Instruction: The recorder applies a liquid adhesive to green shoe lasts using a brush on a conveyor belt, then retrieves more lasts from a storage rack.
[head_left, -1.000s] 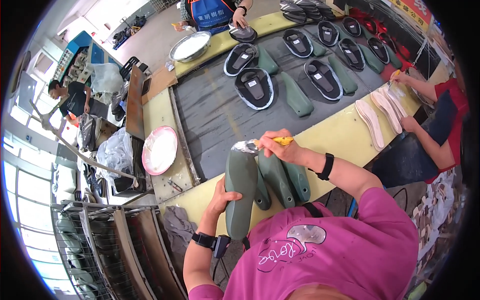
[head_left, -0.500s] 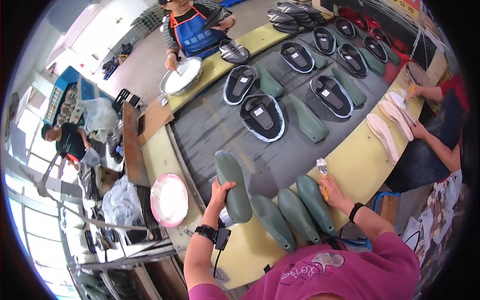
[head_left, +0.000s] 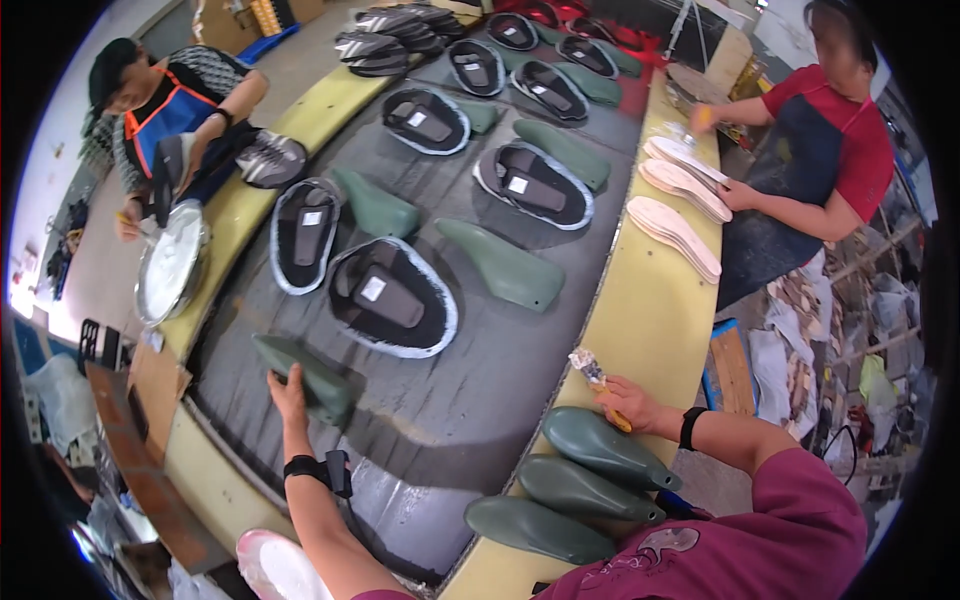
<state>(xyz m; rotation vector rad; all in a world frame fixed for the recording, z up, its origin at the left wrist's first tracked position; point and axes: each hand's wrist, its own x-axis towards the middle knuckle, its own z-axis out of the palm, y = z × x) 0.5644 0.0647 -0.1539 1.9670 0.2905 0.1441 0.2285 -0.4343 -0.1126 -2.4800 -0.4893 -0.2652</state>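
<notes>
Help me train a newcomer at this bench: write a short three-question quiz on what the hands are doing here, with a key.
1. True or false: the person's left hand holds an insole.
2. What does the right hand hold?
3. How many green lasts lie side by side just below the right hand in the picture? (a) two (b) three (c) five

Key:
1. False: it holds a green last.
2. A brush.
3. b
</notes>
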